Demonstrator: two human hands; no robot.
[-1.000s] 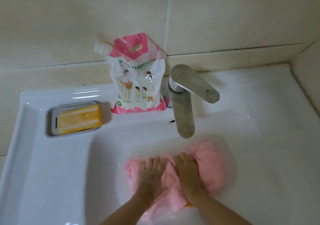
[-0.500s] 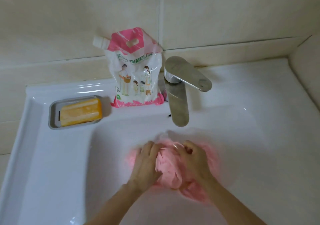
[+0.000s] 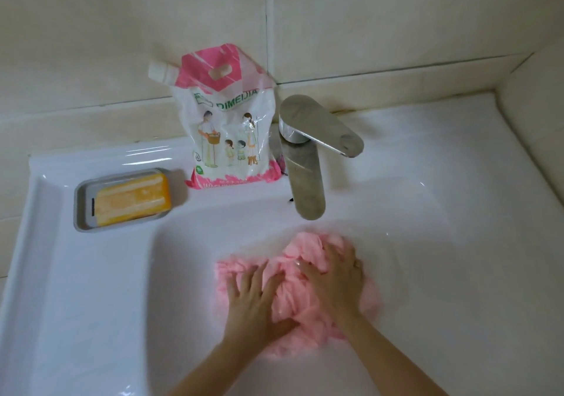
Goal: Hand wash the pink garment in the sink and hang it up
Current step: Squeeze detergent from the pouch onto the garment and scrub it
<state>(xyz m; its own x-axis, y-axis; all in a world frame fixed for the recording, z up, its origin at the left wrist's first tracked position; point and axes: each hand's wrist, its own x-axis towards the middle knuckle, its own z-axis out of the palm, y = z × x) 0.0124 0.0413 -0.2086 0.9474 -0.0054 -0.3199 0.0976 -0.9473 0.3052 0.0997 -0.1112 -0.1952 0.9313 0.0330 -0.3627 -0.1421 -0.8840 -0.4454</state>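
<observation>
– Head view is the only one, so where is the pink garment (image 3: 305, 244)?

– It is bunched in the bowl of the sink (image 3: 189, 273), just in front of the faucet (image 3: 305, 182) spout. Its edges look soft and blurred, so I judge it sits in water, though I see no stream from the spout.

– And the hands?

– The left hand (image 3: 253, 298) lies on the near-left part of the cloth, its fingers (image 3: 245, 275) spread and fairly straight, pressing down rather than gripping. The right hand (image 3: 335, 276) covers the raised bunch, with its fingers (image 3: 331, 250) curled into the folds and holding a wad of fabric.

– So this is mid-wash?

– I'd say kneading. Rinsing, wringing and hanging are not yet done.

– What could go wrong?

– A hard press in a full bowl could push water over the near rim. The spout hangs close above the bunch, so a quick lift could knock the knuckles on it. The detergent pouch (image 3: 229, 133) stands upright on the back ledge, touching or nearly touching the faucet base, and a wet elbow or a tug at the lever might tip it into the bowl.

– Anything else?

– The soap bar (image 3: 134, 199) sits in its soap dish (image 3: 81, 209) on the left ledge, well apart from the hands. I can't see the drain, so the water may be leaking away unnoticed.
</observation>
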